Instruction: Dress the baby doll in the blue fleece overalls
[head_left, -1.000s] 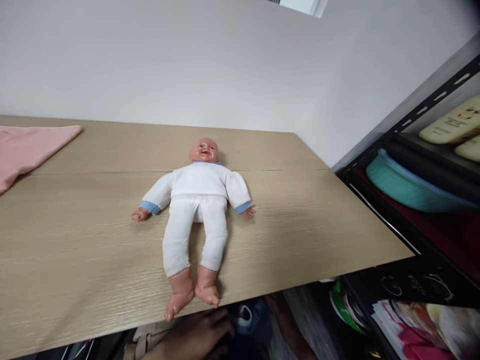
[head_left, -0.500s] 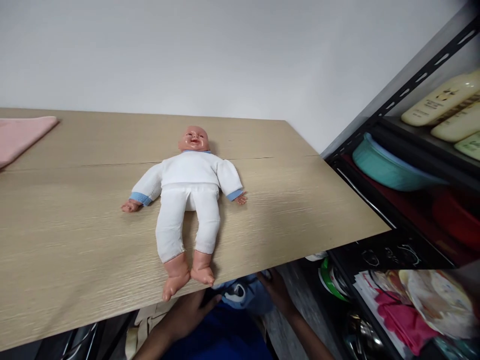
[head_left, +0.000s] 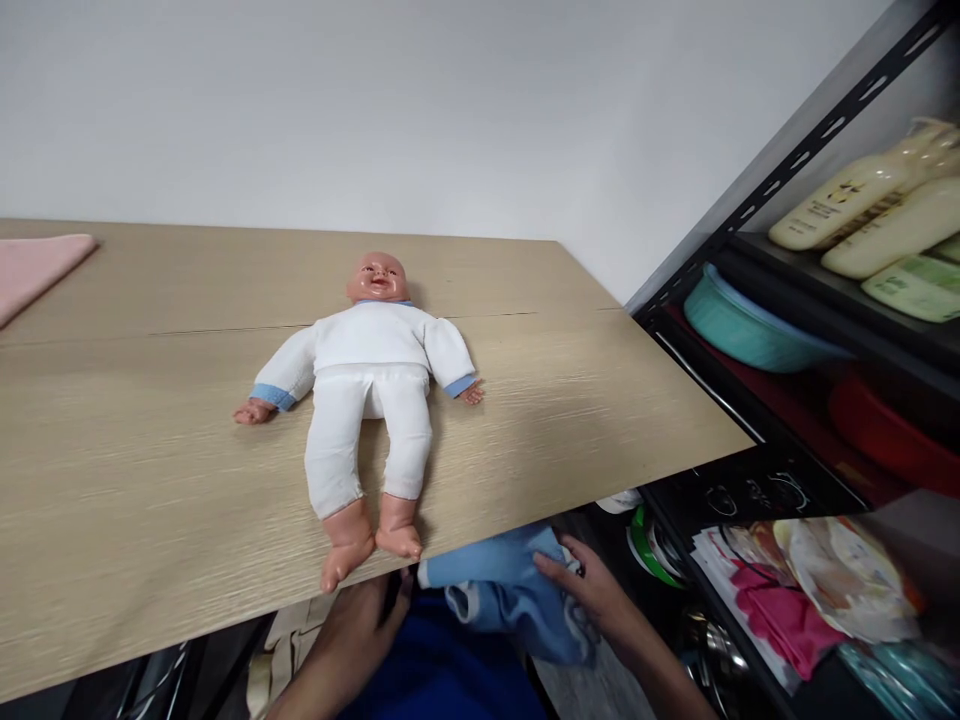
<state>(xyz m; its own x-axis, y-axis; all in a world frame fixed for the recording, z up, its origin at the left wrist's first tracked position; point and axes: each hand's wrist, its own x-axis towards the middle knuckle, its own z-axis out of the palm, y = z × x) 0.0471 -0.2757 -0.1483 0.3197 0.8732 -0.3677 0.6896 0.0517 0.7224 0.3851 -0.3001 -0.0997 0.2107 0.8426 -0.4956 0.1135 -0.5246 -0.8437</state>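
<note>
A baby doll [head_left: 367,385] in a white suit with blue cuffs lies face up on the wooden table [head_left: 150,480], its feet at the near edge. Below that edge my left hand [head_left: 360,625] and my right hand [head_left: 589,590] hold a light blue cloth garment [head_left: 510,600] between them. My right hand's fingers rest on top of the cloth. My left hand's fingertips are hidden under the table edge beside the cloth.
A pink cloth [head_left: 37,270] lies at the table's far left. To the right stands a black metal shelf [head_left: 787,180] with a teal basin [head_left: 742,325], a red basin [head_left: 892,435], cream bottles [head_left: 870,200] and colourful items lower down.
The blue garment has come up from under the table edge, with both hands now on it. The view has shifted right, showing more of the shelf.
</note>
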